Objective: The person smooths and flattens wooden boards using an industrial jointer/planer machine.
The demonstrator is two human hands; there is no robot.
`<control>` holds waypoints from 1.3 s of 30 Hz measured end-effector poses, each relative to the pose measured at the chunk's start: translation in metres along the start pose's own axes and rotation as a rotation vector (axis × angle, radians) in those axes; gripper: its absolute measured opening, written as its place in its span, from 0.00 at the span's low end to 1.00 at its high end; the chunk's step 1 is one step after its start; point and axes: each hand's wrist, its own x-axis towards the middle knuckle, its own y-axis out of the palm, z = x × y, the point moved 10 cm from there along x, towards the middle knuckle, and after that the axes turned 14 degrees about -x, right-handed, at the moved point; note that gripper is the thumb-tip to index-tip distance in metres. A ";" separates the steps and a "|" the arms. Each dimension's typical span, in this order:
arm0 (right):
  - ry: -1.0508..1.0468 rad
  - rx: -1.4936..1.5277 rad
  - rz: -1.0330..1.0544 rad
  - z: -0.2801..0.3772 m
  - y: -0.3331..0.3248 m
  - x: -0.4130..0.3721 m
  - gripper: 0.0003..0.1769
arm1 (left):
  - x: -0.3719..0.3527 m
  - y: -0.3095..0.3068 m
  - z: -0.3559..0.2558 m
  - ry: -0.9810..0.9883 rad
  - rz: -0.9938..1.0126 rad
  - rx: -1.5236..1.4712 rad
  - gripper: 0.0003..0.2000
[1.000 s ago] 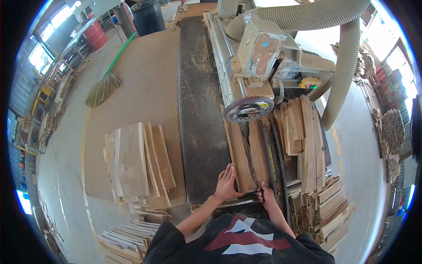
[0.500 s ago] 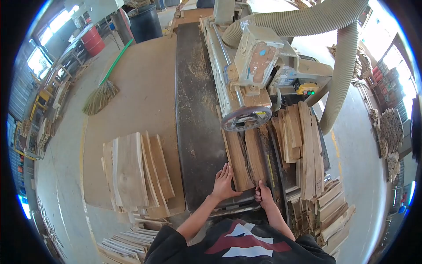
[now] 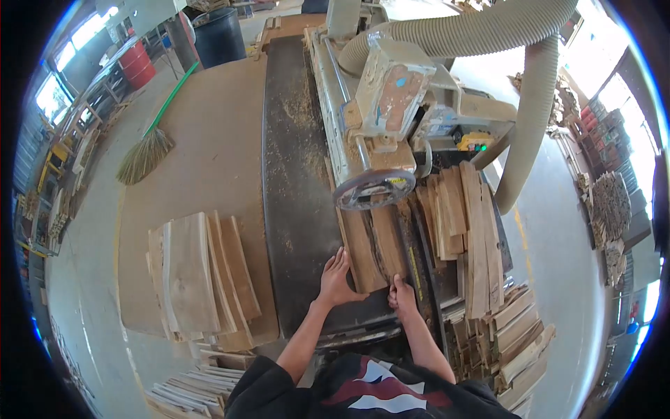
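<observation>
A brown wooden board point(image 3: 365, 253) with a dark crack along its length lies on the machine's dark table point(image 3: 296, 209), its far end hidden below a handwheel point(image 3: 375, 189). Beside the board's near left corner is my left hand point(image 3: 336, 281), fingers stretched forward along the left edge and thumb spread toward the near end. My right hand point(image 3: 402, 296) is closed at the near right corner, thumb up against the board and fingers curled. Right of the board, several narrow wood strips point(image 3: 474, 237) lie in a pile.
A stack of boards point(image 3: 192, 276) and a broom point(image 3: 146, 155) rest on the brown side table point(image 3: 209, 133). A thick ribbed hose point(image 3: 481, 31) arches over the machine point(image 3: 391, 91). More cut wood point(image 3: 516, 314) is stacked at my right, and slats point(image 3: 192, 387) at my lower left.
The board has slid a little forward under the machine, and both hands have moved forward with it. The whole view has shifted slightly, so things appear farther left.
</observation>
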 end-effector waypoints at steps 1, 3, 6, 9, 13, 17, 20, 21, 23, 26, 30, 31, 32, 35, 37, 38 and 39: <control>-0.021 0.001 -0.015 0.001 -0.001 0.000 0.25 | -0.001 -0.002 -0.002 -0.011 -0.005 -0.020 0.70; -0.025 0.011 -0.032 -0.001 0.001 -0.004 0.25 | 0.000 0.000 -0.003 -0.026 0.014 -0.003 0.70; -0.029 -0.038 -0.110 0.009 0.000 -0.006 0.26 | 0.000 0.003 -0.001 -0.037 0.035 0.025 0.71; -0.069 -0.008 -0.066 0.005 0.001 -0.008 0.26 | 0.001 0.006 0.004 -0.079 0.054 -0.007 0.72; -0.123 -0.115 -0.115 0.010 -0.004 -0.010 0.27 | 0.000 0.004 0.002 -0.024 -0.013 -0.038 0.71; -0.064 -0.201 -0.182 0.019 -0.003 -0.007 0.28 | 0.008 0.004 0.004 -0.020 -0.004 -0.043 0.68; -0.062 -0.209 -0.192 0.019 -0.002 0.003 0.27 | 0.030 -0.002 0.009 -0.027 0.001 -0.057 0.68; -0.047 -0.176 -0.187 0.027 0.004 0.006 0.27 | 0.039 -0.005 0.011 -0.076 0.008 -0.073 0.68; -0.019 -0.118 -0.156 0.043 0.011 0.020 0.28 | 0.052 -0.008 0.017 -0.083 0.007 -0.067 0.68; -0.072 -0.186 -0.147 0.064 0.019 0.036 0.29 | 0.065 -0.017 0.022 -0.075 -0.026 -0.068 0.68; -0.071 -0.194 -0.195 0.077 0.030 0.059 0.30 | 0.071 -0.030 0.026 -0.035 -0.205 -0.192 0.58; -0.081 -0.190 -0.186 0.084 0.036 0.061 0.30 | 0.067 -0.038 0.029 -0.018 -0.330 -0.355 0.54; -0.113 -0.200 -0.194 0.095 0.039 0.063 0.30 | 0.067 -0.035 0.028 -0.009 -0.336 -0.345 0.54; -0.170 -0.183 -0.185 0.114 0.051 0.074 0.29 | 0.068 -0.048 0.033 -0.070 -0.558 -0.416 0.46; -0.195 -0.173 -0.163 0.122 0.056 0.081 0.28 | 0.064 -0.058 0.036 -0.138 -0.701 -0.319 0.46; -0.184 -0.203 -0.127 0.125 0.058 0.083 0.27 | 0.066 -0.057 0.035 -0.129 -0.733 -0.327 0.46; -0.175 -0.242 -0.088 0.129 0.061 0.083 0.27 | 0.065 -0.055 0.041 -0.171 -0.792 -0.309 0.43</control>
